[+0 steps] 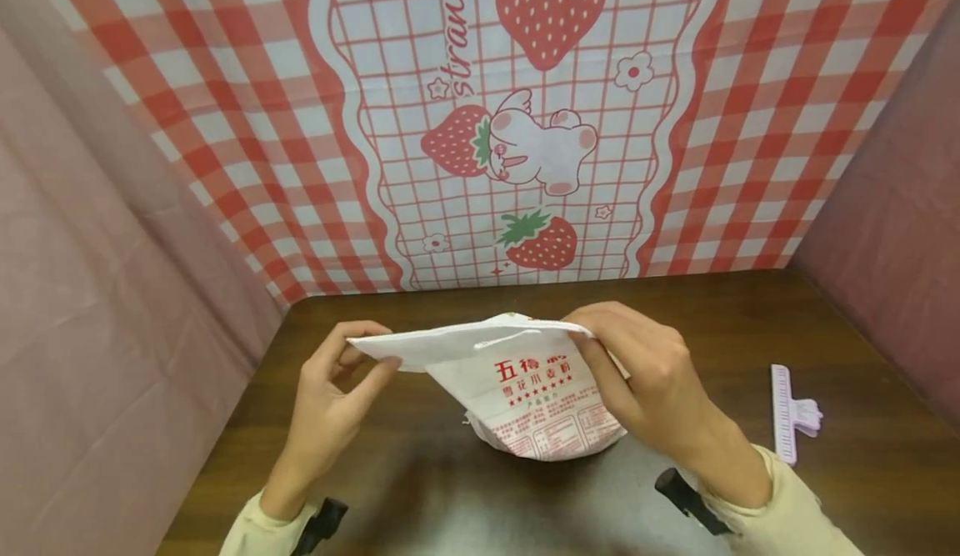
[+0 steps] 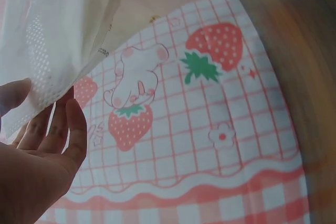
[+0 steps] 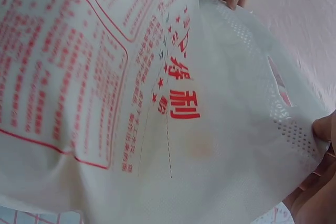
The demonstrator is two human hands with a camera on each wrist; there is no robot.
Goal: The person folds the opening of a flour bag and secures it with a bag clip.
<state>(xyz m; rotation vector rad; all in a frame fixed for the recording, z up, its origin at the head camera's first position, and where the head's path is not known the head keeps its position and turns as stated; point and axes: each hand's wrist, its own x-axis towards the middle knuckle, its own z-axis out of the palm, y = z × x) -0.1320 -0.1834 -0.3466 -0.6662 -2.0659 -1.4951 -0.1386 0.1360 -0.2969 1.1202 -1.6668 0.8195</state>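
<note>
At lower left of centre, the left hand (image 1: 330,398) pinches one top corner of a white bag (image 1: 525,406) between thumb and fingers; the right hand (image 1: 652,373), right of centre, pinches the other. The bag, red-printed, is at lower centre. A lilac clip (image 1: 783,414) lies lower right on the table (image 1: 720,314). Beyond, upper centre, hangs a strawberry cloth (image 1: 622,172).

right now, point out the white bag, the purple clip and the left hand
white bag (image 1: 534,410), head view, on its printed side
purple clip (image 1: 783,416), head view, on its long bar
left hand (image 1: 332,398), head view, on the hand's middle
</note>
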